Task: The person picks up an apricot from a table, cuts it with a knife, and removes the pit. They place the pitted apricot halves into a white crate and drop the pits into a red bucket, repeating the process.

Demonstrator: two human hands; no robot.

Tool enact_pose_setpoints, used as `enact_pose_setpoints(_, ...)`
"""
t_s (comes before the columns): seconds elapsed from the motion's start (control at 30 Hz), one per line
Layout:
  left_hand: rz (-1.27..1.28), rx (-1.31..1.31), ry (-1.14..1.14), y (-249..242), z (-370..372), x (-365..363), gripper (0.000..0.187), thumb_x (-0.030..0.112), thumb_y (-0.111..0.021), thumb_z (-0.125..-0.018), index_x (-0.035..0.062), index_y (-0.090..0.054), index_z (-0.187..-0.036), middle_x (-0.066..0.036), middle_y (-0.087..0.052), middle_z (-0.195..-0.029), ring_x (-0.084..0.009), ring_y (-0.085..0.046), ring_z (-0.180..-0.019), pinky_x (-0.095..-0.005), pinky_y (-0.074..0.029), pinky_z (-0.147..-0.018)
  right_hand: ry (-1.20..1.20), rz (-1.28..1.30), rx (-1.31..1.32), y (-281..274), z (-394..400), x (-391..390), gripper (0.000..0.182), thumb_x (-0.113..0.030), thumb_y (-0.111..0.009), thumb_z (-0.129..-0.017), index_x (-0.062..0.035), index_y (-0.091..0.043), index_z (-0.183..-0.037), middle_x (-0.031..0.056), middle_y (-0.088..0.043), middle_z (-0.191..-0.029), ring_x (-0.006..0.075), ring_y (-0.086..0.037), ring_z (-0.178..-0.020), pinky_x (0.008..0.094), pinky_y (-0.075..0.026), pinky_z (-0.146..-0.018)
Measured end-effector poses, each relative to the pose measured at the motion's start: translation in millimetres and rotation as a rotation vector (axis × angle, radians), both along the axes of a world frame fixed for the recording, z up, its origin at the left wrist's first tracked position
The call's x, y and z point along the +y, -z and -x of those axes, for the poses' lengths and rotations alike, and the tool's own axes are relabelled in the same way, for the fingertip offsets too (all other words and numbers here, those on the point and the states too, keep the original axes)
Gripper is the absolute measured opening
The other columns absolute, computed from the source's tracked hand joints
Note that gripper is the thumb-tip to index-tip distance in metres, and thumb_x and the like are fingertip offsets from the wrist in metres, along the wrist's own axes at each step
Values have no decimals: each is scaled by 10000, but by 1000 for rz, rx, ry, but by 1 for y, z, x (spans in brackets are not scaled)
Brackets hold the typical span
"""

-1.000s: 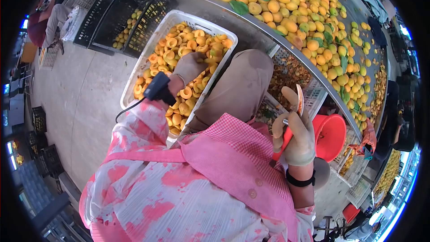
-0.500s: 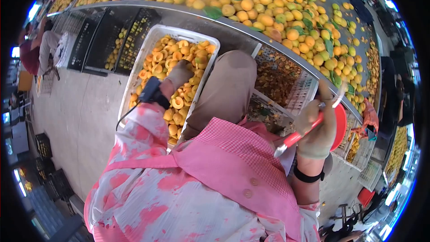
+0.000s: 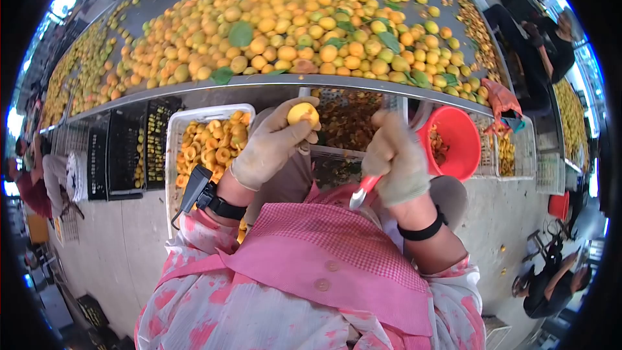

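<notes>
Fruit (image 3: pixel 304 32) heaps the long table (image 3: pixel 259 83) at twelve o'clock; below its edge sit a white crate of halves (image 3: pixel 210 142) at nine and a red bucket (image 3: pixel 457 142) at three. Our gloved left hand (image 3: pixel 269 146) pinches a whole apricot (image 3: pixel 302 114) at its raised fingertips. Our right hand (image 3: pixel 398 162) is fisted around a red-handled knife (image 3: pixel 363 191), blade pointing down toward our apron.

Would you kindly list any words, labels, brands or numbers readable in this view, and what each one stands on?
None can be read: the white crate, the red bucket, the black wrist device on the left hand, and the red-handled knife in the right hand show no legible text.
</notes>
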State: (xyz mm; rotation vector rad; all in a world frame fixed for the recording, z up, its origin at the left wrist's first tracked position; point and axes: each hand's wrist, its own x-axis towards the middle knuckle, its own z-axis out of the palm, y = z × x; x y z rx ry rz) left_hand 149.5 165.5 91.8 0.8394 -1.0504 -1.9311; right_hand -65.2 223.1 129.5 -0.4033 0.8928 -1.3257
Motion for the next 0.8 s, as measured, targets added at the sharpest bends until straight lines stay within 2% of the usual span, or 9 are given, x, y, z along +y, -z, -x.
enact_pose_setpoints(0.07,65,-113,88,-9,19,4,376,91,-613,-905,46,-525,-1268,-1,-571,-873,-60,-541,-756,-204,-444,-651,282,296,81,-24,5,-5,239,-185,-507,-980,16,-555,-1099,-24,-360,-572,87,-350,-401,261,-313,-396)
enact_pose_setpoints(0.17,54,-266,185,-22,44,11,325,104,-668,-874,44,-553,-1172,10,-563,-841,-49,-527,-743,-200,-437,-637,448,431,167,-52,3,0,253,-154,-497,-983,32,-546,-1147,-28,-376,-565,73,-358,-406,253,-324,-403)
enact_pose_setpoints(0.27,183,-284,190,-16,69,15,302,115,-730,-824,46,-574,-1073,17,-566,-821,-50,-517,-721,-208,-440,-619,495,625,342,-44,8,-1,248,-106,-502,-976,38,-550,-1172,-34,-374,-540,58,-360,-401,238,-319,-399)
enact_pose_setpoints(0.4,256,-217,195,-16,85,21,318,116,-779,-777,37,-582,-1012,9,-587,-828,-60,-529,-730,-222,-455,-630,527,819,290,-38,11,-2,230,-13,-475,-946,43,-558,-1153,-25,-408,-512,52,-378,-396,216,-309,-395)
enact_pose_setpoints(0.57,349,-339,130,-27,93,29,344,151,-811,-754,26,-584,-981,-8,-603,-817,-66,-547,-748,-240,-475,-657,498,912,444,-32,12,2,265,36,-488,-918,46,-553,-1175,12,-486,-555,66,-428,-433,227,-340,-414)
enact_pose_setpoints(0.63,357,-379,107,-29,95,31,354,169,-818,-751,25,-587,-977,-13,-607,-811,-69,-552,-747,-250,-482,-663,448,918,216,-27,9,5,273,54,-518,-872,47,-591,-1135,44,-585,-674,89,-524,-534,237,-431,-494)
enact_pose_setpoints(0.67,381,-402,82,-29,96,32,357,177,-822,-747,23,-592,-972,-16,-611,-806,-75,-555,-743,-258,-487,-666,447,918,216,-26,11,5,273,54,-518,-872,47,-591,-1135,44,-585,-674,89,-524,-534,237,-431,-494)
enact_pose_setpoints(0.7,406,-424,58,-29,96,33,359,185,-826,-743,21,-597,-966,-20,-614,-800,-81,-558,-739,-266,-493,-669,457,883,427,-25,17,5,270,59,-527,-847,49,-612,-1103,66,-626,-759,112,-569,-608,239,-462,-552)
enact_pose_setpoints(0.8,422,-450,56,-23,94,34,365,215,-825,-742,21,-608,-963,-57,-642,-818,-119,-602,-746,-296,-508,-690,396,804,675,-30,21,7,260,63,-542,-818,47,-642,-1057,98,-677,-874,147,-626,-713,250,-503,-636)
